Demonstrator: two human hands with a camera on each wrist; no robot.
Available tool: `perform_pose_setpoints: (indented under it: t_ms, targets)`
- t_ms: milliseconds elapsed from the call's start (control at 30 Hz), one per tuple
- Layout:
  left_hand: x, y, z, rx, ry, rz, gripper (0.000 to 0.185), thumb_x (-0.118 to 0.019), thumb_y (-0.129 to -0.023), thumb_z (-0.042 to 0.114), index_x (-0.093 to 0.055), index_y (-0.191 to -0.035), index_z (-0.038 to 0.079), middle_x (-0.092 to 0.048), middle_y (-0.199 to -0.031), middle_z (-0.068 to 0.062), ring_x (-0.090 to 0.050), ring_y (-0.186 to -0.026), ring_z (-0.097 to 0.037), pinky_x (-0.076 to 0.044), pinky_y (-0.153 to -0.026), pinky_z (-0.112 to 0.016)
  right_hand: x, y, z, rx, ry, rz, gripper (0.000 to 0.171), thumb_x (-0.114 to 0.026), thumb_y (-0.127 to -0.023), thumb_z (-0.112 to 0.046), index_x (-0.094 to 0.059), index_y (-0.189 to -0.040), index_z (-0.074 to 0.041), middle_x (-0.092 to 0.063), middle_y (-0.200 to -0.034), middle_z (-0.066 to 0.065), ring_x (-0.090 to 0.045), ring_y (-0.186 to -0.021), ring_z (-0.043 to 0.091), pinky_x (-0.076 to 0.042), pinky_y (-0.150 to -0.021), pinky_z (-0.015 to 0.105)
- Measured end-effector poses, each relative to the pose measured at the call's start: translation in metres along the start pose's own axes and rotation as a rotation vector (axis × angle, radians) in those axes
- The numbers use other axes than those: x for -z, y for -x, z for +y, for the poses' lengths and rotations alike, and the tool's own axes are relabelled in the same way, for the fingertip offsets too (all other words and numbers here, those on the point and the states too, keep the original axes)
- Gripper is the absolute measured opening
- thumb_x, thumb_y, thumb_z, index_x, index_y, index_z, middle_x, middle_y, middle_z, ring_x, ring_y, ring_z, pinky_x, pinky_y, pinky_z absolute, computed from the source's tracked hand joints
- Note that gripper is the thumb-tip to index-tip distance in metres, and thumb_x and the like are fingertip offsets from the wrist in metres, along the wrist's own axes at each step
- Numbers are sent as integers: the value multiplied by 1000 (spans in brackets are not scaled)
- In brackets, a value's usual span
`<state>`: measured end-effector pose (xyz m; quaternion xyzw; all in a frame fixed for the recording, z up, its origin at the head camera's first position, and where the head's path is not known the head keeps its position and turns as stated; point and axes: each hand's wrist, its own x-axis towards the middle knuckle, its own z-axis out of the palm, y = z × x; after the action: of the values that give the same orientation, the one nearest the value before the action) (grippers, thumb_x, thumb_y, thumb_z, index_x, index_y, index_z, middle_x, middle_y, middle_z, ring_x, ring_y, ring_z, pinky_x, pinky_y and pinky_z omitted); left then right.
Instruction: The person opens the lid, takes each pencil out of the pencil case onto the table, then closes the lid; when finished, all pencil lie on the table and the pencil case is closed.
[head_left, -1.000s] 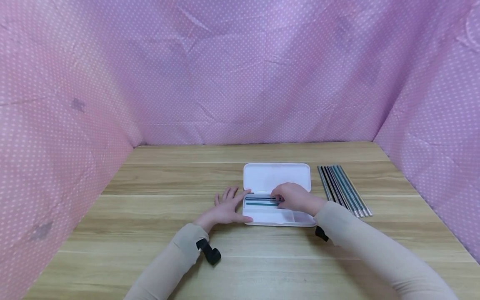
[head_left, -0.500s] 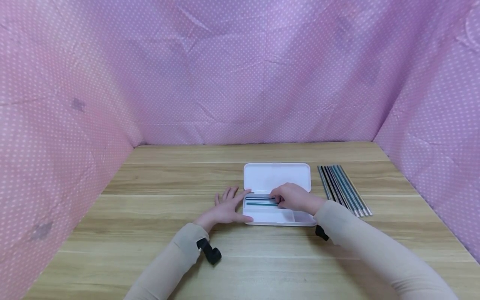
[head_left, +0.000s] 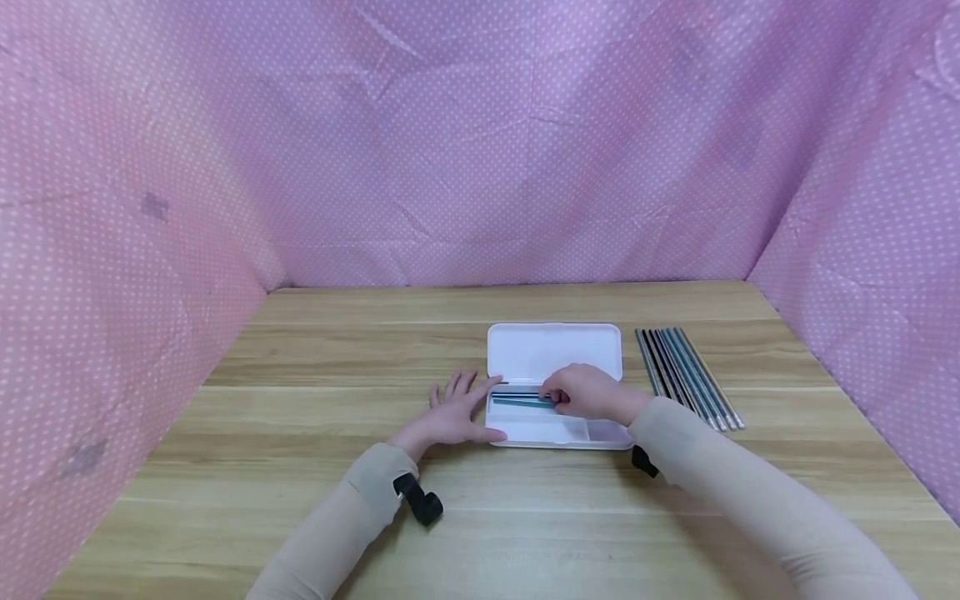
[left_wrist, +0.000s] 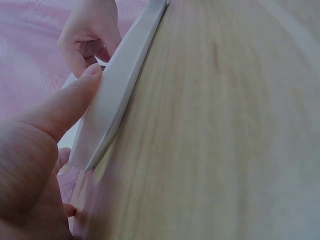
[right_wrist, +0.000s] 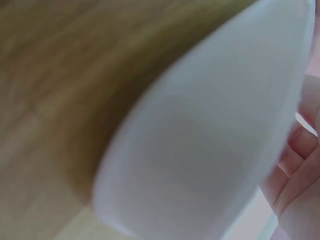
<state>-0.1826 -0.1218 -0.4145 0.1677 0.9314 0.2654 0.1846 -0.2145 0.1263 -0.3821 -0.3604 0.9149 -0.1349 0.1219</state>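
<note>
Wood-grain table [head_left: 300,500], pink dotted cloth [head_left: 480,150] on three sides. White pencil case [head_left: 553,350] open mid-table; right hand [head_left: 588,393] pinches a pencil [head_left: 521,402] inside it. Left hand [head_left: 453,414] flat, fingers straight, thumb against the case's left edge; spare pencils [head_left: 686,377] just right of it.

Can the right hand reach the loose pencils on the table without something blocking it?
Probably yes. The right hand is in the case, and bare table lies between it and the pencils.

Both arms are covered by long beige sleeves [head_left: 750,500] of a smooth, close-fitting cloth that reach down to the wrists. A small black camera mount [head_left: 418,498] is strapped under the left wrist, and a similar black piece [head_left: 643,461] is seen under the right wrist.
</note>
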Motion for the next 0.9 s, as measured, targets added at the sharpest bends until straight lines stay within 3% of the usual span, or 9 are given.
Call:
perform_pose_setpoints:
  t_ms: [433, 633, 900]
  targets:
    - [0, 0, 0, 4, 12, 1, 88, -68, -73, 58, -21, -146, 40, -4, -157, -13, 10, -143, -37, 13, -105, -66, 5, 1, 6, 78, 7, 25, 21, -69, -80, -8, -71, -100, -10, -63, -78, -6, -47, -67, 6, -43, -66, 22]
    - [-1, -1, 0, 7, -3, 13, 90, -68, -73, 59, -21, -146, 39, -5, -157, -13, 9, -143, -37, 12, -105, -66, 16, 5, 5, 22, -79, 60, 23, -67, -80, -7, -70, -103, -11, -66, -85, -5, -54, -75, 7, -47, -72, 25]
    - [-3, 0, -1, 7, -17, 17, 89, -69, -73, 58, -20, -145, 42, -7, -156, -13, 8, -143, -38, 12, -105, -65, 22, 11, 14, 25, -243, 181, 24, -65, -81, -3, -68, -105, -4, -68, -89, 3, -60, -79, 11, -51, -71, 27]
